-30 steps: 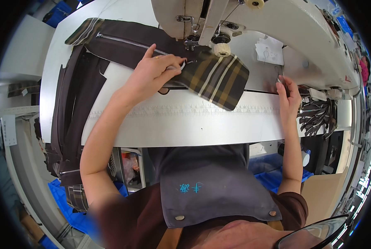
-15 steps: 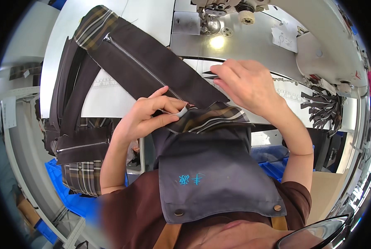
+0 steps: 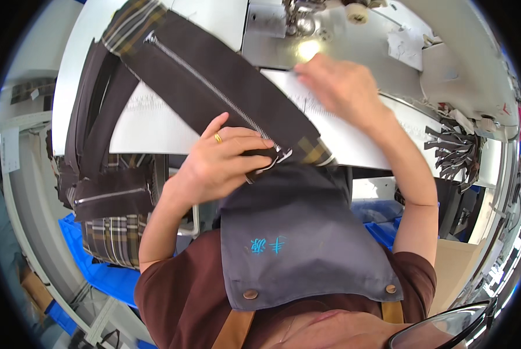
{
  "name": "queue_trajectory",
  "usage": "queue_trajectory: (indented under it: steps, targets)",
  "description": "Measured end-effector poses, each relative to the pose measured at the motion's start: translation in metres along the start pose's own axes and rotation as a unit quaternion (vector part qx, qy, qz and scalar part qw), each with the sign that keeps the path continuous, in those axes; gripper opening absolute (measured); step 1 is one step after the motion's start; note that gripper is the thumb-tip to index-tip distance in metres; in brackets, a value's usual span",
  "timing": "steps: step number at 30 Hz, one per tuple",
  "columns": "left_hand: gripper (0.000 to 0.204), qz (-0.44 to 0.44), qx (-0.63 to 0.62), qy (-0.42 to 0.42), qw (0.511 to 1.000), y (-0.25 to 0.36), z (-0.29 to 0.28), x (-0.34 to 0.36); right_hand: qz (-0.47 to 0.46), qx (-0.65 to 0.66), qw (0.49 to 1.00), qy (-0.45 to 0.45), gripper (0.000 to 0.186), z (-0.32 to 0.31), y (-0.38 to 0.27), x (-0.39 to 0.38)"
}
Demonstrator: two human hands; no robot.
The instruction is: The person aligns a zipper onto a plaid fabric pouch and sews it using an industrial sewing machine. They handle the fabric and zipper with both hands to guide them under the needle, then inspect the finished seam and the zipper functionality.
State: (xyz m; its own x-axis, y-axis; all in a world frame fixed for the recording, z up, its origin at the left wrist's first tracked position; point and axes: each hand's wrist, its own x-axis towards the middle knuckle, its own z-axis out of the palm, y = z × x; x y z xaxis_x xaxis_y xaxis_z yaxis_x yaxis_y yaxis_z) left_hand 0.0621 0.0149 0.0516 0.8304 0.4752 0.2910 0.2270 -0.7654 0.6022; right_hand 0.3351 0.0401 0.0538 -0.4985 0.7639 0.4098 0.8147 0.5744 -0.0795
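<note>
A long dark fabric panel [image 3: 214,64] with a silver zipper [image 3: 205,87] along its length runs diagonally from the far left down to my apron. Both its ends carry a plaid band; the near plaid end [image 3: 314,151] lies against the apron. My left hand [image 3: 225,152], with a ring on one finger, is closed on the panel's near edge beside the zipper's lower end. My right hand [image 3: 345,87] is raised over the table by the sewing machine, fingers bent together and blurred; what they hold, if anything, cannot be made out.
The sewing machine's metal bed [image 3: 353,52] is at the far right, beneath its white arm. A bundle of dark zipper strips [image 3: 455,151] hangs at the right table edge. More dark and plaid pieces [image 3: 115,198] drape over the left edge, above a blue bin [image 3: 91,273].
My right hand, which held dark pointed snips, has moved up and away. My left hand has turned over the panel's near end, now flatter, with its plaid band drawn to the right.
</note>
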Motion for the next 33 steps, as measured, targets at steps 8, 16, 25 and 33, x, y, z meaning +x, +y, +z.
queue_trajectory:
  steps: [8, 16, 25, 33]
  targets:
    - [0.014, -0.068, 0.040, 0.168, 0.983, 0.037, 0.055, -0.067, 0.063, 0.002, 0.998, -0.008, 0.044, -0.025, -0.021, -0.055]
    - [0.023, -0.301, -0.486, 0.254, 0.781, 0.028, 0.053, -0.060, -0.024, 0.033, 0.999, -0.013, 0.047, -0.001, -0.084, -0.071]
    - [0.021, -0.258, -0.639, 0.332, 0.644, -0.059, -0.025, 0.036, -0.047, 0.103, 0.992, 0.061, 0.030, 0.002, -0.092, -0.069]
    - [0.021, -0.355, -0.180, 0.524, 0.753, 0.044, -0.063, -0.056, 0.048, 0.206, 0.977, -0.022, 0.037, -0.009, -0.096, -0.066]
